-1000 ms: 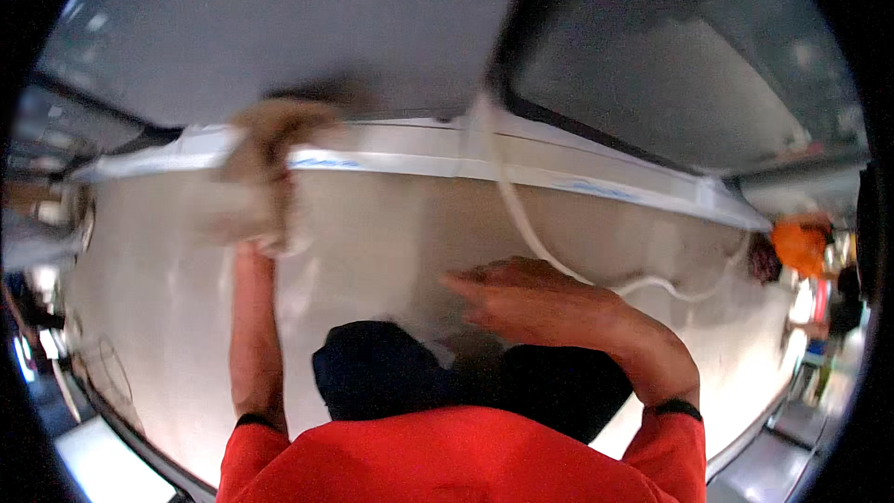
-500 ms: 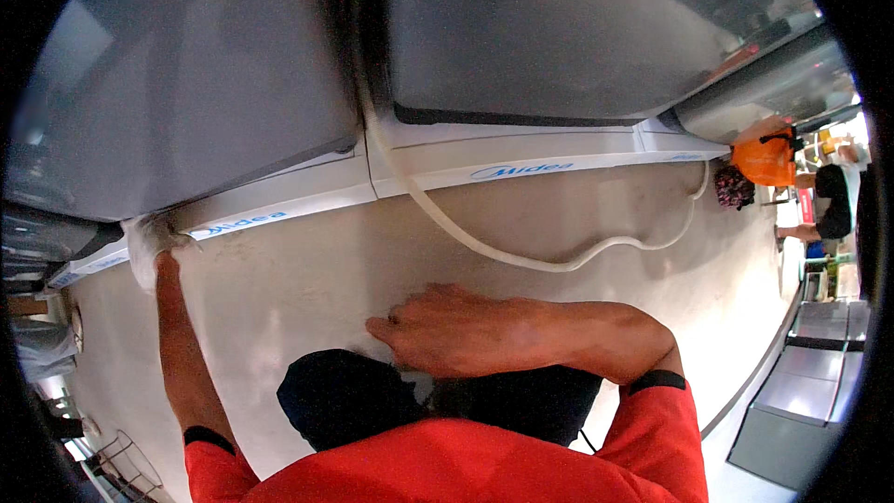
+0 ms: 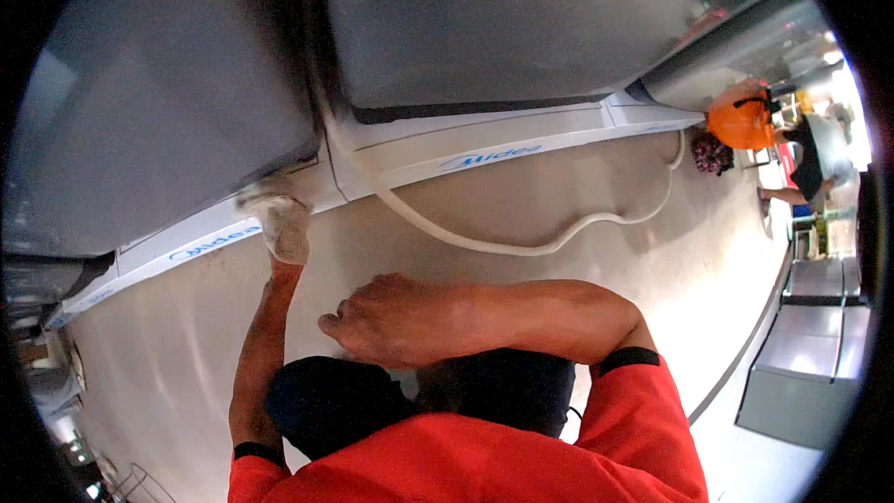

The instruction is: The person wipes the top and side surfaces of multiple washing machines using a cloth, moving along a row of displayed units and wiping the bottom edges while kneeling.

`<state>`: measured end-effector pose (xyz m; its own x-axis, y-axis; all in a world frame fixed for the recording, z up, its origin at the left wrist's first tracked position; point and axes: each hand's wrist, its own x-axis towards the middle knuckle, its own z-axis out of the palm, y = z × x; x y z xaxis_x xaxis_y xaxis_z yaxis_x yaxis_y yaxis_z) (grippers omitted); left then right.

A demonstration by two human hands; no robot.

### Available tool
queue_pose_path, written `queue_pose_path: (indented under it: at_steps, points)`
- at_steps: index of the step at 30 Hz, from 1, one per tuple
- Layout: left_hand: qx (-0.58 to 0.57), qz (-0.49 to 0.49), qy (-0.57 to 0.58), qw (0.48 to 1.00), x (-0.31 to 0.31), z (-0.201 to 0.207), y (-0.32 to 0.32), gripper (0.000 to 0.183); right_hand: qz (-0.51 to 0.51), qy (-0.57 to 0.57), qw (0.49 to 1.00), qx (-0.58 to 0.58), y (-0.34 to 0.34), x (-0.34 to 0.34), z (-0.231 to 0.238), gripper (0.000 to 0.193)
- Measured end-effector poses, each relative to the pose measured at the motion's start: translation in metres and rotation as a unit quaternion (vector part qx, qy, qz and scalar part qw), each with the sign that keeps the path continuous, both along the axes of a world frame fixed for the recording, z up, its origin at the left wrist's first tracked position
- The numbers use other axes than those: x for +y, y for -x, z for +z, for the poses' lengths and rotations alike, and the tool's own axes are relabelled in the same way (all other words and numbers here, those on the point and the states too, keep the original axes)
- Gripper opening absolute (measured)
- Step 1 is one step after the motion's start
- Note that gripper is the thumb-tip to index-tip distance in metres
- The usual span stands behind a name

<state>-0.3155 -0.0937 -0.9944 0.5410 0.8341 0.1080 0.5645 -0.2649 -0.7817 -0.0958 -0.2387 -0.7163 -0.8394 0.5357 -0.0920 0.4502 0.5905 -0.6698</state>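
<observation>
My left hand [image 3: 284, 228] is wrapped in a pale, crumpled rag [image 3: 291, 214]. It presses the rag on the white base ledge [image 3: 391, 168] below the grey appliance panels [image 3: 168, 84], close to the gap between two of them. The rag covers most of the fingers, and its far end is blurred. In front of my dark-clad knees hangs my right hand [image 3: 396, 321], its fingers loosely curled and nothing visible in them. My right forearm lies across my body.
A cream hose [image 3: 484, 247] drops from the gap and curves over the pale floor to the right. Farther right are an orange bag [image 3: 740, 121], a dark patterned bundle [image 3: 711, 154] and another person [image 3: 805, 154]. Grey cabinets [image 3: 801, 373] stand at right. A wire frame [image 3: 140, 484] is at lower left.
My left hand has slid to the right along the ledge with the rag, toward the gap between the panels. The view has shifted a little; my right hand keeps its curled pose.
</observation>
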Motion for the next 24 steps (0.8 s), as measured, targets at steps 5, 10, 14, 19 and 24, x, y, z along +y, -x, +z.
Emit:
queue_pose_path:
  at_steps: [5, 10, 14, 19, 24]
  points:
    - [-0.21, -0.067, 0.149, 0.964, -0.016, 0.15, -0.055, 0.036, -0.062, -0.002, 0.998, -0.025, -0.029, 0.004, 0.027, 0.041]
    - [-0.389, -0.109, 0.296, 0.865, -0.057, 0.25, -0.08, 0.038, -0.261, -0.042, 0.955, 0.135, -0.081, 0.018, 0.017, 0.079]
    - [-0.408, -0.17, 0.368, 0.818, -0.088, 0.28, -0.124, 0.039, -0.244, 0.334, 0.76, 0.501, -0.103, 0.007, -0.025, 0.103]
    - [-0.255, 0.018, 0.503, 0.826, -0.1, 0.32, -0.181, 0.044, -0.31, 0.534, 0.553, 0.559, -0.105, -0.006, -0.08, 0.069]
    - [-0.268, -0.096, 0.418, 0.863, -0.133, 0.331, -0.169, 0.05, -0.332, 0.516, 0.422, 0.667, -0.155, -0.004, -0.103, 0.04]
